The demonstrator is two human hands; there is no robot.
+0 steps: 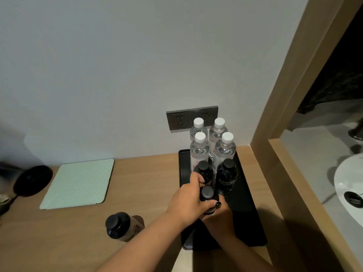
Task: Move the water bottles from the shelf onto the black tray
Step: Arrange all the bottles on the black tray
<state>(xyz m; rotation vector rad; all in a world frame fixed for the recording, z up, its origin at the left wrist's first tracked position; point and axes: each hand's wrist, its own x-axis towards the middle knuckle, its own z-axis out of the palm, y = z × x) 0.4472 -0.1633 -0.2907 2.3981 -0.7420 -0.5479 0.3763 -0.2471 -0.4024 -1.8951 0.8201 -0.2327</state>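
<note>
A black tray (243, 213) lies on the wooden counter against the wall. Several clear water bottles with white caps (199, 150) stand at its back. In front of them stand two dark bottles with black caps, one on the left (205, 169) and one on the right (226, 177). A third dark bottle (208, 194) is upright over the tray's middle, and both hands hold it. My left hand (186, 203) grips it from the left, with a finger reaching the back-left dark bottle. My right hand (220, 218) wraps its lower body from the front. Another dark bottle (121, 225) stands on the counter left of the tray.
A mint-green folded tablet cover (78, 183) lies on the counter to the left, with a black round object (33, 180) beyond it. A double wall socket (180, 118) sits behind the bottles. A wooden partition (275, 114) borders the tray's right side, with a white basin (349, 183) past it.
</note>
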